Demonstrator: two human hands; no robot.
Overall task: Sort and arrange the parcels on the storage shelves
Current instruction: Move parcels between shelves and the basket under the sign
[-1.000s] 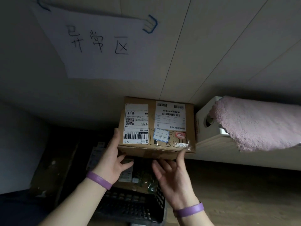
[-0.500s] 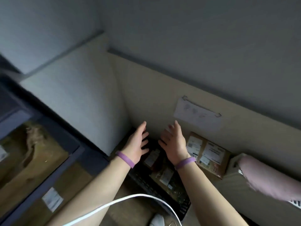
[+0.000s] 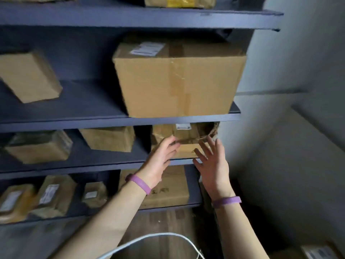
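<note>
Brown parcel [image 3: 186, 134] sagging at my fingertips. Left hand [image 3: 160, 159] and right hand [image 3: 212, 165] spread empty, flanking it, likely to grip evenly.

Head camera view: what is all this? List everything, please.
Shelving: one unit, dark blue, left and centre.
Top box: one, brown with yellow patch, top shelf.
Large box: one, brown, next shelf down, right.
Tilted box: one, brown, same shelf, left.
Torn parcel: one, brown, under the large box.
Neighbouring parcels: two, brown, left of the torn parcel.
Lowest-shelf parcels: four, brown, three white-labelled.
Floor box: one, brown, bottom right.
Cable: one, white, bottom edge.
Wristbands: two, purple, one per wrist.
Left hand: one, open, before the torn parcel.
Right hand: one, open, beside it.
</note>
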